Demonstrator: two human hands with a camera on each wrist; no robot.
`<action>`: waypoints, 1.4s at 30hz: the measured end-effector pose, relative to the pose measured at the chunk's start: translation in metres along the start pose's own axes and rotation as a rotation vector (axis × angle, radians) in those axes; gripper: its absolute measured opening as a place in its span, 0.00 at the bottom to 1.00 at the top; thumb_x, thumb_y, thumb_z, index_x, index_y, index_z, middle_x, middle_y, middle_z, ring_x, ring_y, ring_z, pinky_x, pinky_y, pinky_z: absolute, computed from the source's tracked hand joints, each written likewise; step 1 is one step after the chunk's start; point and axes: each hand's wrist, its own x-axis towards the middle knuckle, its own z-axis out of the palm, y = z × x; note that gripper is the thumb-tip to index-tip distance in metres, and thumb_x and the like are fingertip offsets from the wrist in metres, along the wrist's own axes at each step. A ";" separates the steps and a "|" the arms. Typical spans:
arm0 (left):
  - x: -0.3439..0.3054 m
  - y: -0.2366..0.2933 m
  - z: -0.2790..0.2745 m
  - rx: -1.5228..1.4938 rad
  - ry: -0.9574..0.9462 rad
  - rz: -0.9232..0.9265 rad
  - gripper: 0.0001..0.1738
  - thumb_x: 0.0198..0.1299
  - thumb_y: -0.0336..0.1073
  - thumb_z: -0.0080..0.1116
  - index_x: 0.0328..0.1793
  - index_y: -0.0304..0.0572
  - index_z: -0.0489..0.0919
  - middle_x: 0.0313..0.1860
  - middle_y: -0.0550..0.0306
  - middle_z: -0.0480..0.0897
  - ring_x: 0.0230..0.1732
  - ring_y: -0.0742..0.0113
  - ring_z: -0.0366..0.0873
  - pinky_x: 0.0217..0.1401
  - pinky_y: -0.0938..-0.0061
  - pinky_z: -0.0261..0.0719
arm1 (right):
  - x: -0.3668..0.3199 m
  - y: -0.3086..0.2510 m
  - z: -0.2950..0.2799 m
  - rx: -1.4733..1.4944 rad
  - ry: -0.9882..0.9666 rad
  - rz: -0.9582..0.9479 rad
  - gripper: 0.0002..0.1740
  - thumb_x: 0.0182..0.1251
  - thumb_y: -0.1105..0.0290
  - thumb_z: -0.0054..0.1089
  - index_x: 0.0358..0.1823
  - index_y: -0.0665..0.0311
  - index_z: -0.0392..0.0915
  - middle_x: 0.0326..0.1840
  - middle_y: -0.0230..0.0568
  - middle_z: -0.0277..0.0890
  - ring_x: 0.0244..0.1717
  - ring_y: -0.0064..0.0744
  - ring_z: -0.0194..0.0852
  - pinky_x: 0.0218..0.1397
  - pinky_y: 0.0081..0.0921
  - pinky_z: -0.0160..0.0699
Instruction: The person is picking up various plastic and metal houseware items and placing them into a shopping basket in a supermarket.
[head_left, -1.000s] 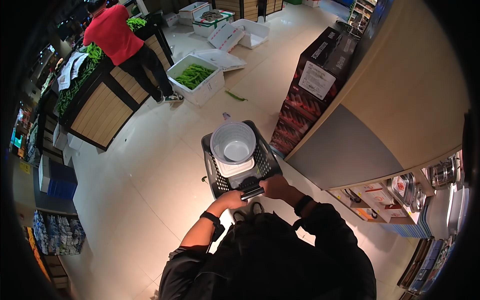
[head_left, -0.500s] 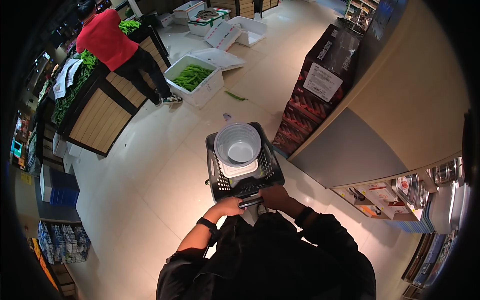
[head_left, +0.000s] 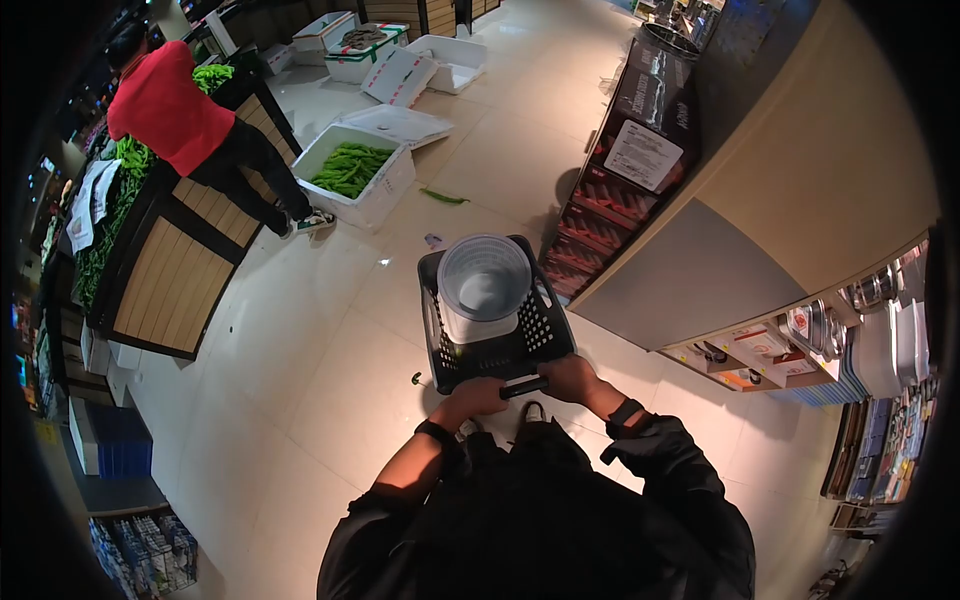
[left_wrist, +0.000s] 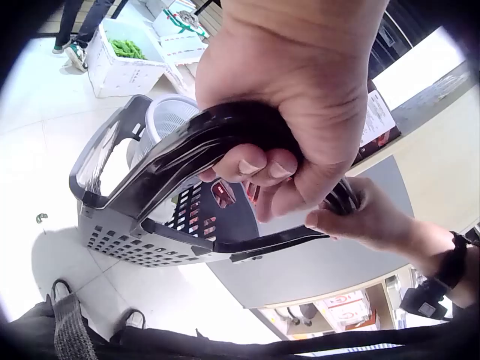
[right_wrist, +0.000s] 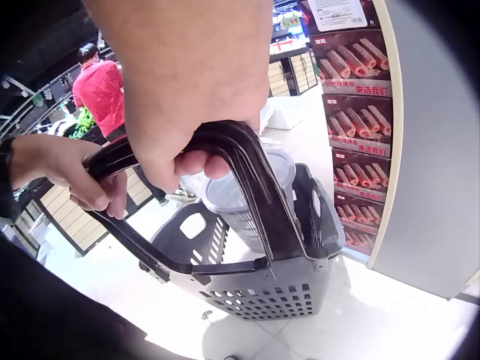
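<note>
Pale floor tiles (head_left: 300, 330) run between a produce stand on the left and a shelf end on the right. From the head view, a dark basket (head_left: 452, 358) sits just ahead of the person. The left hand (head_left: 480, 397) and the right hand (head_left: 568, 377) are side by side and both wrapped round its handle (head_left: 523, 387). A pale slotted tub (head_left: 484, 280) stands in the basket and rises above the rim. A display of red boxes (head_left: 600, 200) is near the basket's right side. On the floor farther off lie a green pod (head_left: 443, 197) and a small scrap (head_left: 433, 240). A foam crate of greens (head_left: 350, 175) and a person in a red top (head_left: 170, 100) are at far left.

The left wrist view shows the left hand (left_wrist: 292, 97) with its fingers curled tight under the handle (left_wrist: 202, 146). The right hand (left_wrist: 367, 217) grips just beyond it.

In the right wrist view the right hand (right_wrist: 195, 82) clamps the handle (right_wrist: 247, 172), and the tub (right_wrist: 240, 199) leans a little toward the basket's far wall.

The likeliest trouble, I judge, is the tub toppling out. It is tall, loose and unbraced, so a tilt or jolt of the basket could tip it. A swing to the right could clip the box display. The pod on the tiles could also make a foot slip.
</note>
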 end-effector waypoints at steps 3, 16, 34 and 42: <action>0.001 0.004 -0.009 0.020 0.000 -0.016 0.20 0.50 0.49 0.58 0.46 0.49 0.84 0.43 0.47 0.85 0.48 0.46 0.82 0.52 0.55 0.79 | 0.006 0.004 0.001 -0.007 0.027 -0.005 0.09 0.51 0.62 0.63 0.33 0.56 0.80 0.29 0.42 0.82 0.34 0.48 0.83 0.40 0.43 0.80; -0.020 -0.011 -0.012 -0.405 0.104 0.004 0.41 0.48 0.59 0.71 0.63 0.39 0.76 0.55 0.43 0.81 0.56 0.49 0.80 0.60 0.62 0.76 | 0.009 0.003 0.001 0.103 0.056 0.039 0.09 0.51 0.63 0.63 0.28 0.59 0.77 0.26 0.43 0.79 0.32 0.48 0.82 0.38 0.45 0.78; 0.000 -0.032 -0.029 -0.201 0.365 -0.050 0.28 0.47 0.55 0.71 0.40 0.36 0.83 0.40 0.39 0.84 0.45 0.44 0.83 0.47 0.58 0.79 | 0.039 0.008 0.000 0.115 0.218 0.015 0.08 0.49 0.66 0.63 0.29 0.59 0.77 0.28 0.41 0.79 0.34 0.45 0.82 0.38 0.43 0.79; 0.010 -0.040 -0.071 -0.171 0.267 0.001 0.28 0.49 0.57 0.68 0.39 0.34 0.83 0.27 0.42 0.83 0.35 0.46 0.84 0.40 0.58 0.78 | 0.064 0.003 -0.016 0.083 0.162 0.088 0.09 0.49 0.66 0.62 0.32 0.60 0.78 0.31 0.43 0.81 0.37 0.46 0.83 0.41 0.43 0.81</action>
